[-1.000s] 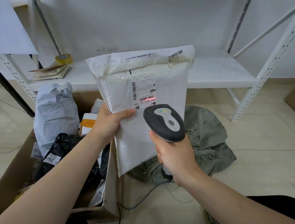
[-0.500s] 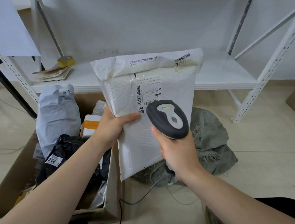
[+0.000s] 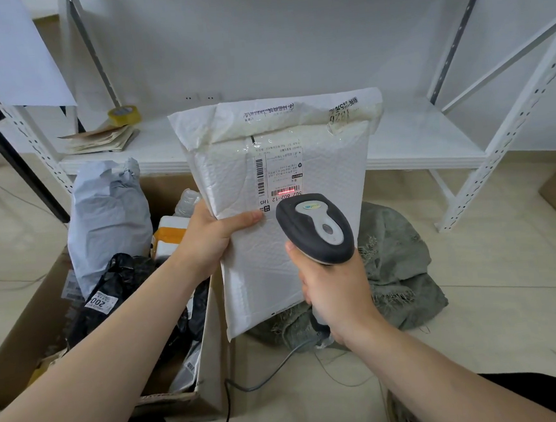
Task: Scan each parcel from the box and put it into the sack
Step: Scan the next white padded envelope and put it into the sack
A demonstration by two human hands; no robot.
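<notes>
light: bright, even, diffuse | shadows: soft, faint on floor [image 3: 476, 295] | glare: red laser line on label [image 3: 280, 174] | focus: sharp | edges: wide-angle bowing

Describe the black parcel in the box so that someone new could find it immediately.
Start at the open cardboard box on the floor, lower left. Inside, just in front of the tall pale grey parcel, lies the black parcel. It is the glossy, crumpled black bag whose white label reads 200.

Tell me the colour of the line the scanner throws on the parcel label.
Red, across the barcode on the white parcel; head view.
</notes>
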